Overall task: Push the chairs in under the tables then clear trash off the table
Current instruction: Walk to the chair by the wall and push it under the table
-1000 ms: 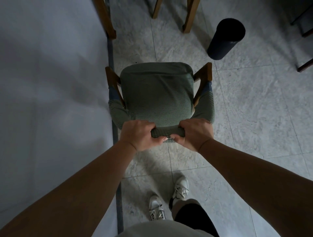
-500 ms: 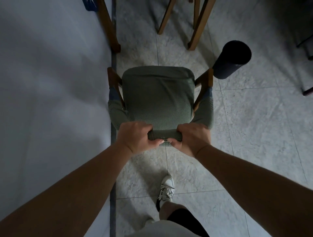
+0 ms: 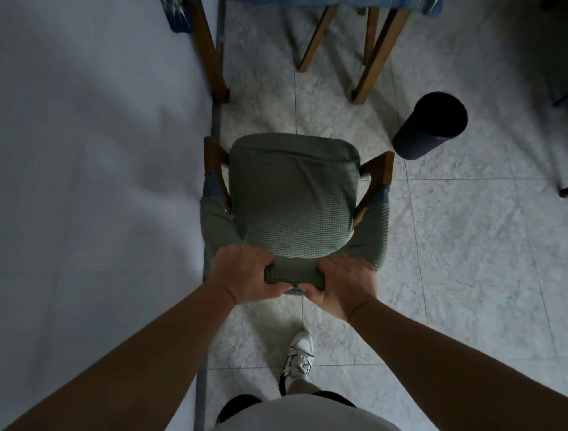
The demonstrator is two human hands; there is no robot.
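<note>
Compared with the earlier frames, more of the table's wooden legs (image 3: 373,58) and a strip of its blue cloth (image 3: 338,3) show at the top, the dark cylindrical bin (image 3: 428,126) sits lower and further right, and only one white shoe (image 3: 299,358) is visible, so the person appears to be walking the chair (image 3: 293,197) forward. The chair stands on the pale tiled floor (image 3: 461,246), just beside the white wall (image 3: 92,184) on the left, its seat facing the table and not yet under it. The left hand (image 3: 242,275) and right hand (image 3: 344,286) sit side by side on the top rail of the backrest, nearly touching; the fingers of both curl over the rail and the thumbs pinch the green cover from the near side. The chair has a wooden frame with armrests, so it is probably fairly heavy and stiff and should slide or lift as one piece. The knitted cover is soft and may slip or bunch over the wood, so a firm hold through it onto the rail matters. Holding the centre of the rail, as now, steers it well enough; hands set wider apart would resist twisting better. The armrests may catch the table edge or legs, and the bin stands close on the right.
</note>
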